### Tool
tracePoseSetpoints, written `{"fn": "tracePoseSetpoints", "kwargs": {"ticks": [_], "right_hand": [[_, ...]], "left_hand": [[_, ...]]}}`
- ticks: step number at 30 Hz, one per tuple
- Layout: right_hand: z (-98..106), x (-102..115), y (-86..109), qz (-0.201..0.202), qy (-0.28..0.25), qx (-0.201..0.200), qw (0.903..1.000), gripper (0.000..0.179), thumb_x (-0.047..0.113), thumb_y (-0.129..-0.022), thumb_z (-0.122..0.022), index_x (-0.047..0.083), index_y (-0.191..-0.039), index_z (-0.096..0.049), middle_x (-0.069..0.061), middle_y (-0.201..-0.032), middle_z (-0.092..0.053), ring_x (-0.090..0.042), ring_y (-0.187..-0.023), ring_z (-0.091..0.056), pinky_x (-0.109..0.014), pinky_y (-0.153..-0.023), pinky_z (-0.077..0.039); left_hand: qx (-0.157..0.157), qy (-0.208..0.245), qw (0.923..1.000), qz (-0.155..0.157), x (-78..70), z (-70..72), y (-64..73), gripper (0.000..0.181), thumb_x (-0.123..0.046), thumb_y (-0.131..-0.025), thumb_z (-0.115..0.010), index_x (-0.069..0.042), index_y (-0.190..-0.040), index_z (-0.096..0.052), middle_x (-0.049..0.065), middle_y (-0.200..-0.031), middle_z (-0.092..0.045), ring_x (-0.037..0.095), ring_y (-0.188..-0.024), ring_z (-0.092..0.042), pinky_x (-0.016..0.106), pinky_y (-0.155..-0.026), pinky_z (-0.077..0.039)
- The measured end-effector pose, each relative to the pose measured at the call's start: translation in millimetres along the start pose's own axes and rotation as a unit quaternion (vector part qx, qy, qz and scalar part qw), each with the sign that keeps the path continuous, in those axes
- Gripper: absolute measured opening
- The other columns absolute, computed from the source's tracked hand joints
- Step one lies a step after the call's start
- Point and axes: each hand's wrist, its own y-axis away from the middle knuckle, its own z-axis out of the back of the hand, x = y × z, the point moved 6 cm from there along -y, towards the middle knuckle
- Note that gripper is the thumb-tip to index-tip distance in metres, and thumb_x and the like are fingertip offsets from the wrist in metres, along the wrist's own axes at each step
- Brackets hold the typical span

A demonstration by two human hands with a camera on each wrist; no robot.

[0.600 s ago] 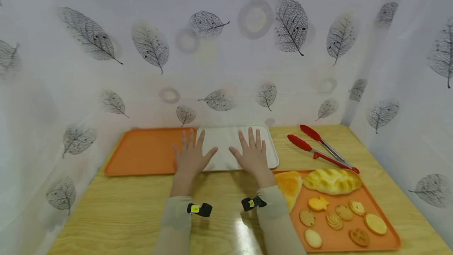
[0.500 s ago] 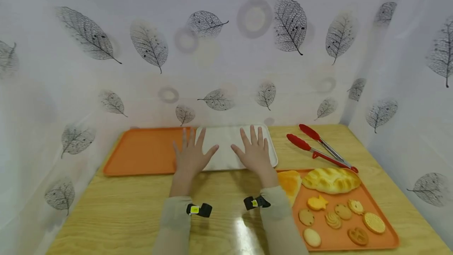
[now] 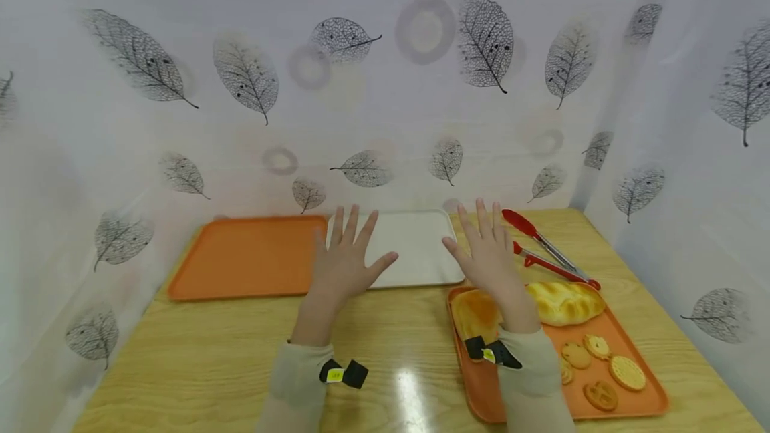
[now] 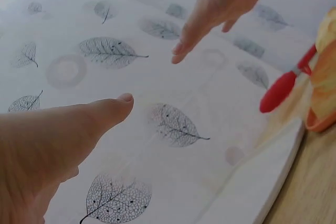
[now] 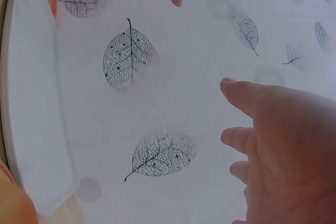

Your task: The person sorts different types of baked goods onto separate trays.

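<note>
My left hand (image 3: 344,259) is held out with fingers spread and nothing in it, overlapping the left end of the white tray (image 3: 415,246) in the head view. My right hand (image 3: 490,256), its fingers also spread and holding nothing, appears between the white tray and the red-tipped tongs (image 3: 556,266). Its wrist passes over the near orange tray (image 3: 481,399), hiding part of it. On that tray lie a triangular bread (image 3: 472,313), a braided loaf (image 3: 568,305) and several cookies, among them a round one (image 3: 627,373) and a pretzel-shaped one (image 3: 600,395).
A second orange tray (image 3: 252,259) lies at the back left, beside the white one. All stand on a wooden table (image 3: 210,366). A leaf-patterned curtain (image 3: 361,112) closes off the back and both sides.
Both hands have moved to the right, the right hand further. The right forearm now covers some cookies, and the right hand hides one tong tip. The head view has shifted slightly.
</note>
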Motion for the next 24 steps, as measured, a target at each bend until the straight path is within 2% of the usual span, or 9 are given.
{"fn": "tracePoseSetpoints", "kwargs": {"ticks": [3, 7, 13, 20, 24], "right_hand": [[9.7, -13.8, 6.5, 0.0, 0.009, 0.0, 1.0, 0.073, 0.055, -0.1, -0.039, 0.019, -0.158, -0.013, -0.015, -0.165, 0.008, -0.036, -0.15, 0.021, -0.069, -0.116, 0.004], [23.2, -33.5, 15.0, -0.004, 0.01, -0.007, 0.9999, 0.074, 0.055, -0.1, -0.038, 0.018, -0.158, -0.013, -0.017, -0.165, 0.006, -0.038, -0.15, 0.019, -0.071, -0.114, 0.003], [39.7, -68.4, 32.4, 0.004, 0.019, -0.023, 0.9995, 0.073, 0.054, -0.101, -0.037, 0.019, -0.158, -0.009, -0.017, -0.164, 0.009, -0.042, -0.149, 0.018, -0.074, -0.112, 0.003], [56.6, -115.0, 58.2, 0.02, 0.039, -0.056, 0.9975, 0.065, 0.041, -0.105, -0.034, 0.008, -0.157, -0.014, -0.026, -0.162, 0.004, -0.046, -0.148, 0.017, -0.072, -0.113, 0.003], [56.4, -142.6, 78.5, 0.012, 0.05, -0.056, 0.9971, 0.063, 0.037, -0.107, -0.031, 0.004, -0.156, -0.012, -0.029, -0.161, 0.004, -0.046, -0.147, 0.02, -0.068, -0.115, 0.009]], "left_hand": [[-0.001, 0.008, 0.9994, -0.034, -13.9, -3.4, 2.9, 0.086, -0.077, -0.088, -0.036, -0.036, -0.157, -0.004, -0.001, -0.166, 0.008, 0.025, -0.152, 0.016, 0.065, -0.119, 0.002], [0.008, 0.018, 0.9966, -0.081, -34.3, -15.0, 5.4, 0.086, -0.075, -0.088, -0.039, -0.036, -0.157, -0.006, -0.002, -0.166, 0.007, 0.025, -0.153, 0.013, 0.064, -0.119, 0.001], [0.026, -0.013, 0.9886, -0.148, -63.0, -34.0, 10.5, 0.087, -0.076, -0.089, -0.037, -0.036, -0.157, -0.002, -0.001, -0.166, 0.004, 0.025, -0.154, 0.008, 0.064, -0.12, -0.004], [0.064, -0.029, 0.9711, -0.228, -86.4, -60.6, 29.8, 0.086, -0.076, -0.089, -0.036, -0.032, -0.158, -0.007, -0.002, -0.166, 0.0, 0.022, -0.154, 0.008, 0.064, -0.12, -0.007], [0.093, -0.038, 0.9562, -0.275, -90.9, -77.4, 43.4, 0.089, -0.077, -0.088, -0.037, -0.032, -0.158, -0.007, -0.001, -0.166, -0.002, 0.022, -0.154, 0.004, 0.063, -0.12, -0.009]]}}
